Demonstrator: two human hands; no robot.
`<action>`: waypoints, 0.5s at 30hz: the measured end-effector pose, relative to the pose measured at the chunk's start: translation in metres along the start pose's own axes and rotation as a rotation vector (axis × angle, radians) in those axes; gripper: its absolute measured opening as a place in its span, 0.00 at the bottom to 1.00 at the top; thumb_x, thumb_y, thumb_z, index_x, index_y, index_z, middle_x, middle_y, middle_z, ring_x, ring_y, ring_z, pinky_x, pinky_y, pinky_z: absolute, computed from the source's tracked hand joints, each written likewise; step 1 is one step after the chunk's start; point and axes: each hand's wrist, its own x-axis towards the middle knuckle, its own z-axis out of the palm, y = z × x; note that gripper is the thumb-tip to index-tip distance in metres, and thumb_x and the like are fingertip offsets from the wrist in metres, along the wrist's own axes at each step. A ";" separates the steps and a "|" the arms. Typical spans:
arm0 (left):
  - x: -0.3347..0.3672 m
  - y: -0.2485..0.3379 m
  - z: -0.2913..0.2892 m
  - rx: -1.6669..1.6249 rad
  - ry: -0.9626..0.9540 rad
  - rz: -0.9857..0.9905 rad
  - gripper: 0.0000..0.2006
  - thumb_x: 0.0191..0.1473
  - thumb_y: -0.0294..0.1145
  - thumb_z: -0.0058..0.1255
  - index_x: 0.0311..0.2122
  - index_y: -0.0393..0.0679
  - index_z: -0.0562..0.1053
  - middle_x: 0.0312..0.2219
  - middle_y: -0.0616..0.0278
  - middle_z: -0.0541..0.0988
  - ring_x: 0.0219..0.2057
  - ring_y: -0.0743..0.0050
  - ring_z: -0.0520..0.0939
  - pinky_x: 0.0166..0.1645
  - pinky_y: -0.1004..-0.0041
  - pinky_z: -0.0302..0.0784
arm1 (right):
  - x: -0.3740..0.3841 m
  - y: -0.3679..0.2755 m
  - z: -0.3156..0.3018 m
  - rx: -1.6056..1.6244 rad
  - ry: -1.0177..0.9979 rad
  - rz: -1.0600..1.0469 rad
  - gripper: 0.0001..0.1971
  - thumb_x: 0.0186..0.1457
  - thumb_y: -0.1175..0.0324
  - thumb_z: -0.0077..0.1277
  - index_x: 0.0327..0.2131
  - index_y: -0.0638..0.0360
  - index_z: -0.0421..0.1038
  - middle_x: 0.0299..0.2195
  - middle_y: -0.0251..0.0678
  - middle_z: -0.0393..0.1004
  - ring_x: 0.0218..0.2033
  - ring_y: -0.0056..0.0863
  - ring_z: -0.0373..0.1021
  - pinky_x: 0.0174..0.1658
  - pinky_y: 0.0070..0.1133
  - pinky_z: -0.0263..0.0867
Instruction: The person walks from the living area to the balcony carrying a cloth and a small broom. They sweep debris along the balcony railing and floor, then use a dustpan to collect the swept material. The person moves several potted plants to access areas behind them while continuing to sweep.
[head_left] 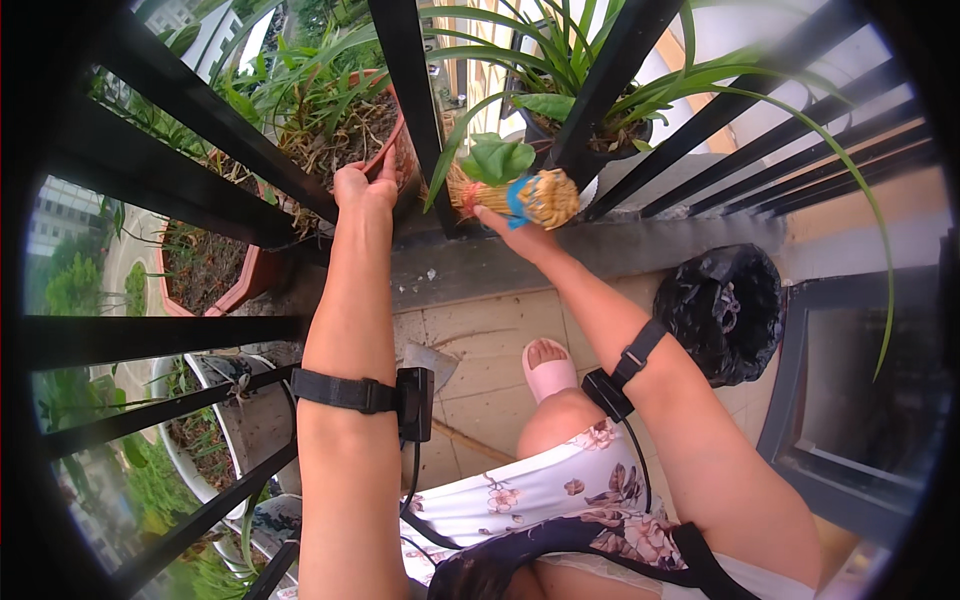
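Reaching between the black railing bars, my left hand (368, 188) is closed on the rim of a reddish-brown plant pot (402, 158) filled with soil, dry stems and long green leaves. My right hand (518, 232) grips a small straw hand broom (548, 198). A blue band wraps the broom near its thick bound end, and red binding shows by my fingers. The broom lies across the foot of the railing, its far end partly hidden by a bar and a leaf. Just beyond it stands a dark pot (590, 140) with long arching leaves.
Black railing bars (410, 70) stand between me and the pots. An octagonal pot (262, 275) and white planters (215, 385) line the left. A dustpan-like grey blade (430, 365) lies on the tiled floor (480, 400). A black-bag-lined bin (722, 315) stands right, near a dark-framed panel (850, 390).
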 end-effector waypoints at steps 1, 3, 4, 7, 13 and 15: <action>-0.003 -0.002 -0.003 -0.013 0.006 0.012 0.12 0.53 0.21 0.27 0.41 0.22 0.51 0.45 0.29 0.62 0.44 0.24 0.70 0.48 0.43 0.77 | -0.008 -0.003 -0.007 0.037 -0.006 0.089 0.23 0.47 0.60 0.60 0.43 0.61 0.66 0.35 0.35 0.74 0.36 0.29 0.71 0.42 0.25 0.65; -0.009 -0.005 -0.010 -0.035 0.019 0.021 0.11 0.53 0.21 0.27 0.40 0.23 0.51 0.45 0.31 0.62 0.45 0.25 0.70 0.49 0.42 0.76 | -0.021 -0.012 -0.025 0.207 -0.115 0.126 0.22 0.49 0.65 0.60 0.45 0.61 0.64 0.38 0.34 0.73 0.39 0.23 0.70 0.42 0.22 0.66; -0.013 -0.007 -0.013 -0.046 0.021 0.016 0.11 0.53 0.21 0.26 0.40 0.24 0.51 0.45 0.32 0.62 0.45 0.26 0.70 0.49 0.41 0.75 | -0.027 -0.018 -0.036 0.251 -0.117 0.139 0.22 0.49 0.66 0.59 0.46 0.60 0.64 0.38 0.34 0.73 0.39 0.22 0.70 0.43 0.21 0.66; -0.023 -0.010 -0.022 -0.072 0.025 0.004 0.11 0.52 0.20 0.26 0.40 0.24 0.51 0.45 0.33 0.62 0.45 0.27 0.71 0.50 0.42 0.75 | -0.056 -0.047 -0.074 0.409 -0.164 0.142 0.24 0.46 0.75 0.59 0.48 0.60 0.64 0.39 0.36 0.74 0.41 0.25 0.71 0.46 0.19 0.67; -0.039 -0.014 -0.029 -0.125 0.027 -0.028 0.12 0.52 0.20 0.26 0.41 0.23 0.53 0.45 0.34 0.64 0.46 0.31 0.71 0.51 0.44 0.75 | -0.107 -0.114 -0.161 -0.028 -0.110 -0.425 0.22 0.36 0.70 0.64 0.40 0.58 0.72 0.37 0.40 0.75 0.40 0.37 0.74 0.41 0.26 0.73; -0.045 -0.017 -0.031 -0.144 0.037 -0.017 0.12 0.53 0.20 0.26 0.41 0.23 0.54 0.46 0.35 0.64 0.46 0.32 0.71 0.51 0.45 0.75 | -0.120 -0.138 -0.185 0.001 -0.321 -0.351 0.22 0.35 0.71 0.65 0.38 0.60 0.72 0.36 0.39 0.76 0.39 0.40 0.74 0.41 0.25 0.72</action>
